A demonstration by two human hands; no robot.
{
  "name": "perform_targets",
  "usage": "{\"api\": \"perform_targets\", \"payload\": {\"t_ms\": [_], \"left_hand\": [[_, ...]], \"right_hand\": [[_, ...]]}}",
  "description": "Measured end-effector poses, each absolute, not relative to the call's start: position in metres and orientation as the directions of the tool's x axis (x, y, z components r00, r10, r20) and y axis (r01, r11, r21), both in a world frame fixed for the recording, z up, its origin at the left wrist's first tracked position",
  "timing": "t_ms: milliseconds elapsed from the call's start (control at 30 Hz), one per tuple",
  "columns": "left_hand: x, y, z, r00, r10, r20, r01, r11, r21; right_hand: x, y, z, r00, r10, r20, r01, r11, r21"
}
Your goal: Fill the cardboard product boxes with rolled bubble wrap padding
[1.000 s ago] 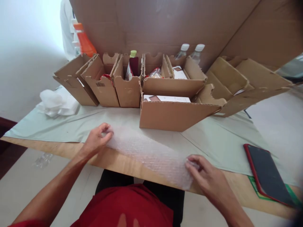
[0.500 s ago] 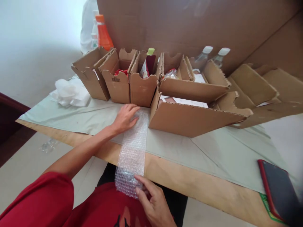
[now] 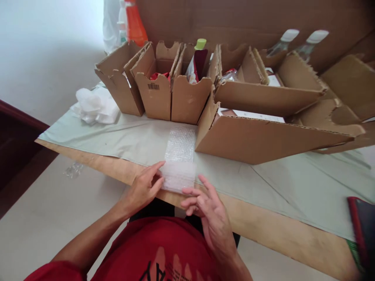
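Note:
A strip of clear bubble wrap (image 3: 179, 153) lies on the pale green cloth (image 3: 137, 138), running from the table's near edge toward the cardboard boxes; its near end looks folded over. My left hand (image 3: 144, 188) rests on that near end's left corner, fingers stretched out along it. My right hand (image 3: 205, 205) hovers at the near end's right side, fingers spread, fingertips touching or just short of the wrap. Neither hand grips anything.
A row of open cardboard boxes (image 3: 187, 97) holds a green-capped bottle (image 3: 198, 58) and packets. A long low box (image 3: 263, 138) lies right of the wrap. Crumpled white plastic (image 3: 94, 105) sits far left. A red-edged phone (image 3: 363, 226) lies at right. An orange bottle (image 3: 135, 23) stands behind.
The bubble wrap was turned from lying across the table to pointing away from me, then its hanging near end was brought up onto the table. Both hands now meet at that near end.

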State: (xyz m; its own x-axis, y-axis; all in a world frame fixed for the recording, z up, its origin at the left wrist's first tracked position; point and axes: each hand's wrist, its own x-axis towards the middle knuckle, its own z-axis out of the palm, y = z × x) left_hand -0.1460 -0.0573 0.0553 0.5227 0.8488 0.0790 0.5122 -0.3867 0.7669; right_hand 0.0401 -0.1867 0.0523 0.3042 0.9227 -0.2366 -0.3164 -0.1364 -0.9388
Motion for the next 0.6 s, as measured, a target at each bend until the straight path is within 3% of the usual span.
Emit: {"api": "perform_targets", "payload": {"t_ms": [67, 100, 167, 233, 300, 400, 600], "left_hand": [[-0.136, -0.051, 0.049, 0.536, 0.838, 0.100, 0.530, -0.427, 0.733], [-0.134, -0.049, 0.047, 0.548, 0.830, 0.101, 0.535, -0.441, 0.720], [-0.134, -0.048, 0.045, 0.558, 0.822, 0.109, 0.540, -0.460, 0.705], [-0.137, -0.049, 0.043, 0.557, 0.821, 0.130, 0.553, -0.482, 0.679], [-0.140, -0.051, 0.042, 0.560, 0.813, 0.159, 0.570, -0.518, 0.638], [-0.147, -0.055, 0.043, 0.562, 0.794, 0.233, 0.575, -0.577, 0.580], [-0.156, -0.069, 0.053, 0.675, 0.638, 0.371, 0.392, -0.736, 0.552]], "right_hand": [[0.045, -0.192, 0.051, 0.394, 0.918, -0.050, 0.047, -0.074, -0.996], [0.047, -0.194, 0.050, 0.387, 0.918, 0.093, 0.270, -0.016, -0.963], [0.050, -0.193, 0.046, 0.237, 0.912, 0.336, 0.644, 0.111, -0.757], [0.052, -0.185, 0.040, 0.058, 0.909, 0.413, 0.826, 0.189, -0.532], [0.052, -0.176, 0.033, -0.016, 0.914, 0.406, 0.889, 0.199, -0.412], [0.051, -0.166, 0.027, -0.022, 0.906, 0.423, 0.909, 0.194, -0.369], [0.056, -0.163, 0.038, -0.022, 0.911, 0.411, 0.816, 0.254, -0.519]]}}
